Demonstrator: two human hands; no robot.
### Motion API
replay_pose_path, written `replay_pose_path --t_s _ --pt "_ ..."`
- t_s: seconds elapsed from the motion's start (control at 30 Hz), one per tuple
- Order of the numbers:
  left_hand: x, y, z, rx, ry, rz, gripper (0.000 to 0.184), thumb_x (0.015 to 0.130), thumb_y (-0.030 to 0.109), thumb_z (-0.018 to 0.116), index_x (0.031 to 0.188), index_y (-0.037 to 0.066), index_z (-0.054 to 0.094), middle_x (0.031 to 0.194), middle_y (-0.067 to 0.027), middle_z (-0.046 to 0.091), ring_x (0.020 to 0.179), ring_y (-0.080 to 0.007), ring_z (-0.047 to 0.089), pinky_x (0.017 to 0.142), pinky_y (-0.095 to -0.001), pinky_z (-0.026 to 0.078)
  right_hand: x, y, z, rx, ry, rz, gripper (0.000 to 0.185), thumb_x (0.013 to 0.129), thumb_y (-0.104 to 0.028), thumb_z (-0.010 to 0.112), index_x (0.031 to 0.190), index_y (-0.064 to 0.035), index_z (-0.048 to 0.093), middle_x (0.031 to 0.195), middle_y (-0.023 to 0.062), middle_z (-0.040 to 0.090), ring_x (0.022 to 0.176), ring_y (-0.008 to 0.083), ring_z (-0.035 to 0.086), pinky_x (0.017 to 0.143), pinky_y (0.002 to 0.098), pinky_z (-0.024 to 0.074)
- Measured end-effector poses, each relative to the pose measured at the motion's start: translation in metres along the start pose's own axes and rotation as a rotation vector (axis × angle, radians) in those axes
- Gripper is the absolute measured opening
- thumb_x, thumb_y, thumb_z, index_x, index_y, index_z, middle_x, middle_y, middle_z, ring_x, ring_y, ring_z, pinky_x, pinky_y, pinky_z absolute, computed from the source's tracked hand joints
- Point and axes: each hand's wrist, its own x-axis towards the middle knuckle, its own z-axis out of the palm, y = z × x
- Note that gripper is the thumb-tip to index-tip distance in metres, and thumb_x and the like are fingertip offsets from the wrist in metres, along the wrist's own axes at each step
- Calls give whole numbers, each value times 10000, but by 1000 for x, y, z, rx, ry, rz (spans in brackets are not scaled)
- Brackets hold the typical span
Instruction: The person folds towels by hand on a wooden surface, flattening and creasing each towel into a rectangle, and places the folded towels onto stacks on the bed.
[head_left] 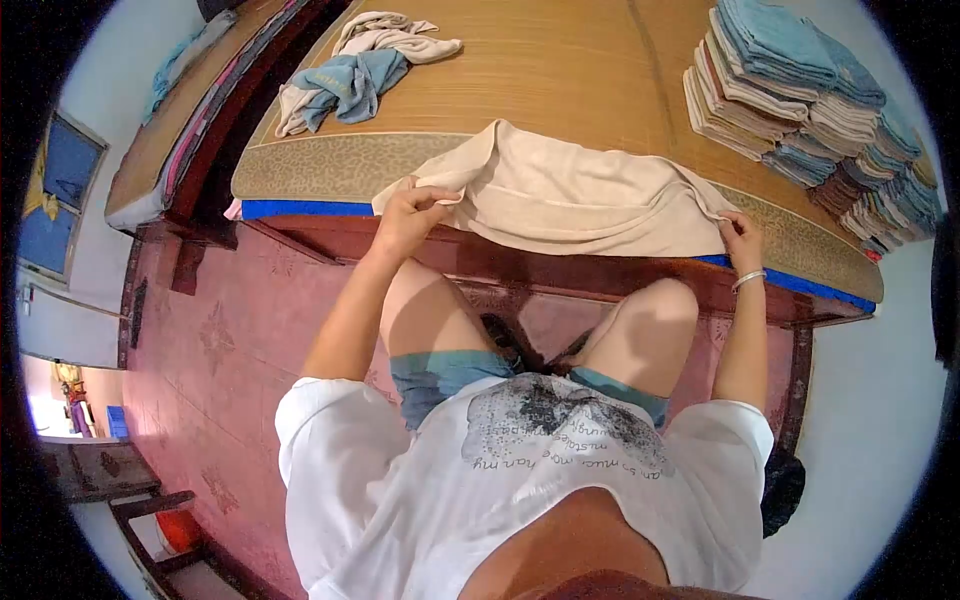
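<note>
A cream towel (580,195) lies spread across the near edge of the bed, its front side hanging slightly over. At the towel's left end, my left hand (412,212) pinches the edge between thumb and fingers, and a fold stands up beside it. My right hand (740,238), with a bracelet at the wrist, grips the corner at the right end. The cloth between the hands is loosely rumpled, with its far edge folded over on the left.
Several crumpled towels, blue (355,85) and cream (395,40), lie at the bed's far left. Tall stacks of folded towels (780,80) stand at the right. A patterned strip (330,165) runs along the bed's near edge. Another bed (180,120) is at the left.
</note>
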Motion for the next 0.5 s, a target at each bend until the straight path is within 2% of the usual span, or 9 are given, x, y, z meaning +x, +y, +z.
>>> replay_pose_path --t_s 0.03,0.1,0.17,0.27,0.3,0.4,0.43,0.5 --pt "-1 3 -2 -16 26 54 204 698 -4 614 883 59 671 921 -39 446 838 -128 501 690 -232 435 0 -1 -1 -18 -21 96 167 769 -110 595 906 -29 646 812 32 619 757 96 540 698 233 432" --pt "-2 9 -9 -30 56 109 203 708 5 610 897 54 666 895 -34 455 827 -127 505 687 -231 435 4 10 -4 45 -20 114 176 772 -115 597 918 -28 642 826 27 618 766 95 539 699 234 431" --pt "0 17 -20 -222 108 67 195 739 25 590 925 32 648 837 -27 474 816 -126 510 712 -228 428 10 20 -13 113 -22 126 184 775 -119 599 930 -28 638 840 23 617 775 94 537 699 234 430" --pt "3 21 -41 -152 201 142 188 758 37 573 934 6 632 824 -27 491 790 -115 507 708 -223 422 15 19 -34 100 -11 137 191 780 -124 604 944 -29 632 840 11 603 753 91 525 675 230 423" --pt "4 21 -48 -211 234 132 155 773 54 571 905 1 633 853 -15 509 760 -90 491 646 -217 412 13 14 -43 91 26 109 187 784 -119 602 948 -32 629 830 1 594 735 85 515 662 223 415" --pt "3 26 -68 -244 267 77 137 792 80 569 888 8 636 865 10 516 687 -65 473 577 -209 385 16 13 -68 100 69 35 178 795 -109 594 955 -37 623 815 -12 579 715 75 496 640 211 401" --pt "2 32 -72 -300 304 10 127 813 107 562 885 37 641 820 34 531 620 -47 460 548 -198 367 18 14 -76 114 78 -6 174 801 -103 588 959 -38 619 811 -15 572 712 71 488 632 206 394" --pt "1 34 -82 -341 371 -13 127 818 117 565 888 43 640 789 42 535 597 -38 453 543 -192 363 23 13 -93 74 64 -23 172 805 -99 583 962 -37 615 810 -15 572 717 68 487 635 203 394"
